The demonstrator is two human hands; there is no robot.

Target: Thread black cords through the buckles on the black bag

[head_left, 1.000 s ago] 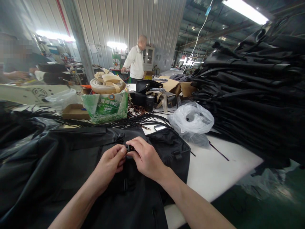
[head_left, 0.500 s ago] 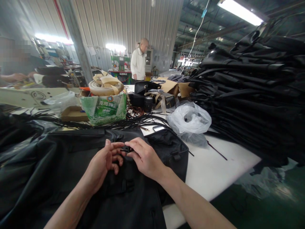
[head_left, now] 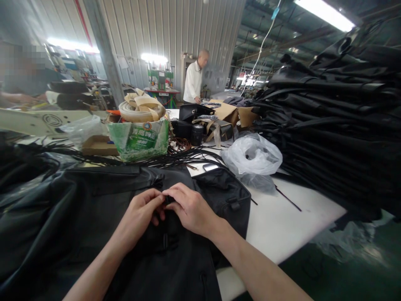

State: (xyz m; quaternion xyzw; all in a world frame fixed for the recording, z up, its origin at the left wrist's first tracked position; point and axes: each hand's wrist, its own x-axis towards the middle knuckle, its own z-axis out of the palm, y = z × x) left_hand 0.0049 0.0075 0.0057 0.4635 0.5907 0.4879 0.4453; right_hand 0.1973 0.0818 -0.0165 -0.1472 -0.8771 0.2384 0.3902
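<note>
Head view is showing both hands meeting over a black bag (head_left: pixel 103 217) that is lying across the near end of the desk (head_left: pixel 282 225). The left hand (head_left: pixel 140 215) and the right hand (head_left: pixel 191 209) are pinching a small black buckle (head_left: pixel 169 200) between their fingertips; both sets of fingers are curling tight around it, so only a sliver of the buckle is showing between them. The buckle is sitting on top of the bag, near its upper middle, just short of the bag's far edge. To do this well, I would judge the two halves need lining up squarely, with the bag's fabric kept flat underneath so the strap is not twisting. Beyond the bag, a green carton (head_left: pixel 139 140) and a clear plastic bag (head_left: pixel 252 156) are resting, and to the bag's right a tall stack of black material (head_left: pixel 338 121) is looming. A person in white (head_left: pixel 193 81) is standing far behind the bag.
</note>
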